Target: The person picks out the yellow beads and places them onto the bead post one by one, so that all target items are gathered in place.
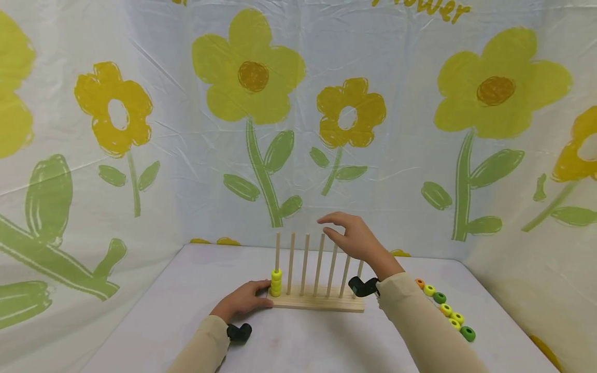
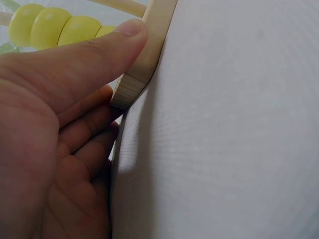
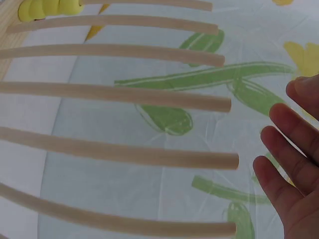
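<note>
Head view, upper right of centre: one word in ochre hand-drawn lettering (image 1: pixel 423 7), printed on the floral backdrop cloth (image 1: pixel 406 103); the ending reads "ower", the opening strokes are cut by the top edge, and the whole appears to be "flower". The line slopes down to the right. Upper left of centre, same cloth: a letter fragment (image 1: pixel 179 1) in ochre, cropped at the top edge, illegible
</note>
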{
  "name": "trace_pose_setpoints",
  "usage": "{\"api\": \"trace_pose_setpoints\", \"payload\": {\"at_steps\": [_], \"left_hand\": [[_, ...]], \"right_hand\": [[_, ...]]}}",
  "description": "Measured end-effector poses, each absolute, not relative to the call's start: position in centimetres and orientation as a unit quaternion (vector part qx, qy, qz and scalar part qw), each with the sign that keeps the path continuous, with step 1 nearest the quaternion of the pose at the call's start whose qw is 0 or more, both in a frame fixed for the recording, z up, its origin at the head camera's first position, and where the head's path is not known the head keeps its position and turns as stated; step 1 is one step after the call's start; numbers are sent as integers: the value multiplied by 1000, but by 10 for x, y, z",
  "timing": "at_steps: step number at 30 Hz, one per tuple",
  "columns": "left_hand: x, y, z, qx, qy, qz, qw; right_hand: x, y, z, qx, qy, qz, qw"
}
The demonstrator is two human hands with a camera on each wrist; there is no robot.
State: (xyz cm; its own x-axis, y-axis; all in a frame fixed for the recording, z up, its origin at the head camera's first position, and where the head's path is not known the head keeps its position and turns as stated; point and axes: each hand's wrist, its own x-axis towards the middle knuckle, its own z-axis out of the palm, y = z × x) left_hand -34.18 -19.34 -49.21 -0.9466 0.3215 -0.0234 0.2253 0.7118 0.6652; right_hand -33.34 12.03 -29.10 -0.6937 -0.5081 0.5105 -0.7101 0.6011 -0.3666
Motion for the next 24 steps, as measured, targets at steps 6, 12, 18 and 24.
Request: {"api": "trace_pose_setpoints", "payload": {"at_steps": [6, 12, 18, 24], "left_hand": [[-342, -194, -493, 155, 921, 352, 66], [-340, -193, -490, 150, 920, 355, 71], [-341, -192, -489, 139, 919, 360, 80], [-343, -193, -491, 135, 920, 359, 80]], "right_hand": [[-331, 137, -293, 330, -879, 286, 190], [-330, 155, -296, 306, -880, 306, 196], [-331, 174, -299, 279, -881, 332, 188], [-334, 191, -302, 261, -887, 333, 186]]}}
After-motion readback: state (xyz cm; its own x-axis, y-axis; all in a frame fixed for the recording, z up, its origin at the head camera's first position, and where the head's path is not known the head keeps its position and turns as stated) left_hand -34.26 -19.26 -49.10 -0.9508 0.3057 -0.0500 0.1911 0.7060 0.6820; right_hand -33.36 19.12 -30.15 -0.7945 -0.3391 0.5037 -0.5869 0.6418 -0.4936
